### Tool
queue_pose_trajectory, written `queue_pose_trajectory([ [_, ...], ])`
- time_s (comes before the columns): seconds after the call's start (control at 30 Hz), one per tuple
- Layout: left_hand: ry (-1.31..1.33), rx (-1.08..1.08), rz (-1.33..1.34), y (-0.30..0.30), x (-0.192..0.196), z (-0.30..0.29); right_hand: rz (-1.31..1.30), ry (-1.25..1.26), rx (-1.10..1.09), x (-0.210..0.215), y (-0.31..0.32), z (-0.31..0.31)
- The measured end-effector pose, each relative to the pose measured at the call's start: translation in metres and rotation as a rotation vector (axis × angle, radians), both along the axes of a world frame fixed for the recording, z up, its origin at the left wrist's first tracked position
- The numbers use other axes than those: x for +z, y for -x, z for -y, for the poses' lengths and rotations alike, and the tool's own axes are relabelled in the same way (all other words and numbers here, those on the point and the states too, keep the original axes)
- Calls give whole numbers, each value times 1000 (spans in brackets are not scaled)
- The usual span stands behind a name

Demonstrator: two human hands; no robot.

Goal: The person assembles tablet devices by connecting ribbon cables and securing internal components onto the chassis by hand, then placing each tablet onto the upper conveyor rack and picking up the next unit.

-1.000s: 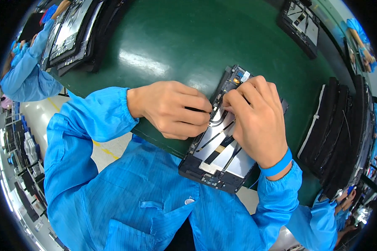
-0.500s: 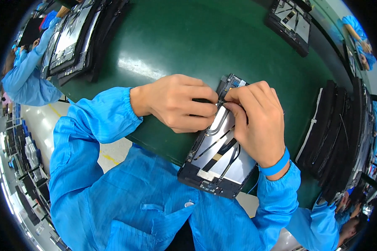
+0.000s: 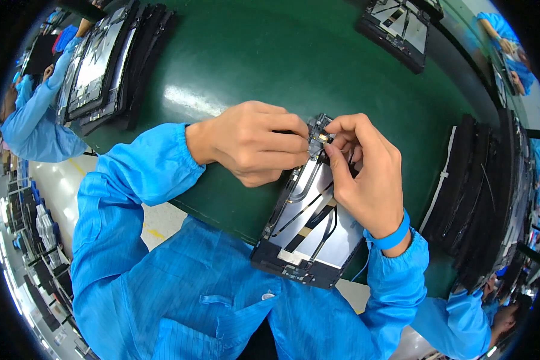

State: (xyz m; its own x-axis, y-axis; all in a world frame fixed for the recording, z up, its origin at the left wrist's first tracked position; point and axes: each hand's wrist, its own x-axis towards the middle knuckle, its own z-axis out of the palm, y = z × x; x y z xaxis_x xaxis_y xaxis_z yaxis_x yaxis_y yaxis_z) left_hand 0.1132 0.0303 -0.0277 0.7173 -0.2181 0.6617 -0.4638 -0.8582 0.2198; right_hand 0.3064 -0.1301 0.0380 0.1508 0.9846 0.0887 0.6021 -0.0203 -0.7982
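An opened tablet-like device [image 3: 309,201], with a silver panel, black frame and dark ribbon cables, lies at a slant on the green table, its near end past the table's front edge. My left hand [image 3: 252,144] is closed, fingertips pressed together at the device's far left edge; what they pinch is hidden. Across from it, my right hand [image 3: 369,174] bends over the far end, thumb and index finger nearly meeting beside a small gold-coloured part [image 3: 323,138]. Whether they grip this part is too small to tell. A blue band [image 3: 395,235] circles my right wrist.
Similar opened devices [image 3: 96,66] are stacked at the far left of the green table [image 3: 252,54]. Another device [image 3: 396,30] lies at the far right. Dark panels [image 3: 468,186] stand in a row on the right. Co-workers in blue sleeves [image 3: 36,129] are at both sides.
My right thumb and index finger have shifted slightly, and the gold-coloured part now shows between the hands. The left hand has barely moved. The whole view has shifted a little.
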Motion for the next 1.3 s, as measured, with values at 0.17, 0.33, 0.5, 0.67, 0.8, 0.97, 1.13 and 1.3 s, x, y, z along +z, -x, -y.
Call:
queue_pose_trajectory([
  [0.17, 146, 19, -46, 3, -3, 2, -59, 39, -29, -4, -2, 1],
  [0.33, 75, 23, -99, 5, 4, 2, -52, 26, -42, -8, -2, 0],
  [0.5, -90, 71, -63, 12, 4, 6, 1, 50, 1, 0, -3, -2],
  [0.67, -51, 138, -266, 31, 26, 59, 251, -124, -24, 3, -15, 1],
  [0.8, 267, -214, -484, 51, 33, 128, 349, -68, -89, 9, -30, -3],
  [0.97, -83, 70, -465, 52, 33, 132, 351, -181, -276, -4, -78, -42],
  [1.13, -18, 183, -553, 59, 38, 121, 341, -384, -318, -8, -101, -109],
  [1.3, -3, 329, -631, 72, 45, 74, 520, -248, -324, -87, -142, -153],
])
